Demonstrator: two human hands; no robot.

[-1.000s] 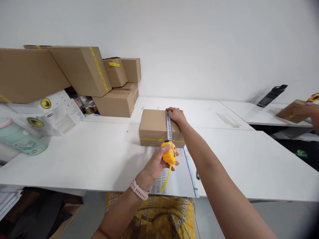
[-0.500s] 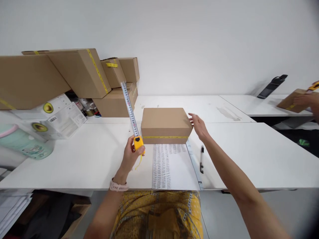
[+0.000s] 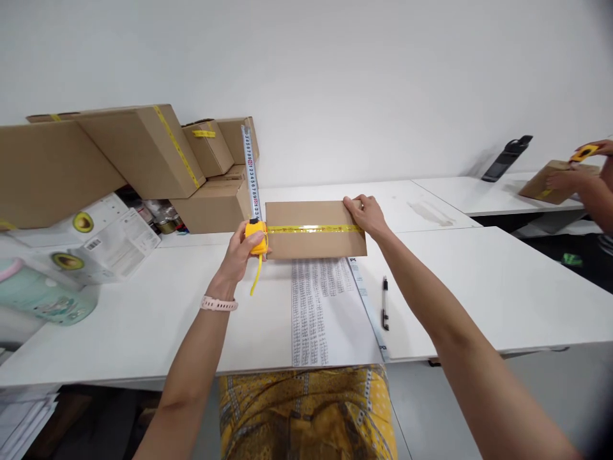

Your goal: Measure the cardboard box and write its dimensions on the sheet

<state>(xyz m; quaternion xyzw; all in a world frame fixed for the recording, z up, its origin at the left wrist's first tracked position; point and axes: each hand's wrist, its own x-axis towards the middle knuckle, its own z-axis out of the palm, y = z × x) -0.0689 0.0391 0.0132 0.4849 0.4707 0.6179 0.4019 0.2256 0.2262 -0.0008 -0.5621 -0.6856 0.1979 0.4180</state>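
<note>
Handling check: cardboard box (image 3: pixel 311 246) sits on the table (image 3: pixel 479 287), just far of the printed sheet (image 3: pixel 325 313). Right hand (image 3: pixel 366 214) is clamped on its far right corner; left hand (image 3: pixel 237 252) is closed round the tape measure (image 3: pixel 256 231) at its left end. Judged light, stiff; corners are best gripped.

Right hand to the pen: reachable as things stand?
Probably yes. The pen lies uncovered on the table close beside the right forearm; the right hand would first have to release the box corner it grips. Left hand holds the tape measure.
</note>
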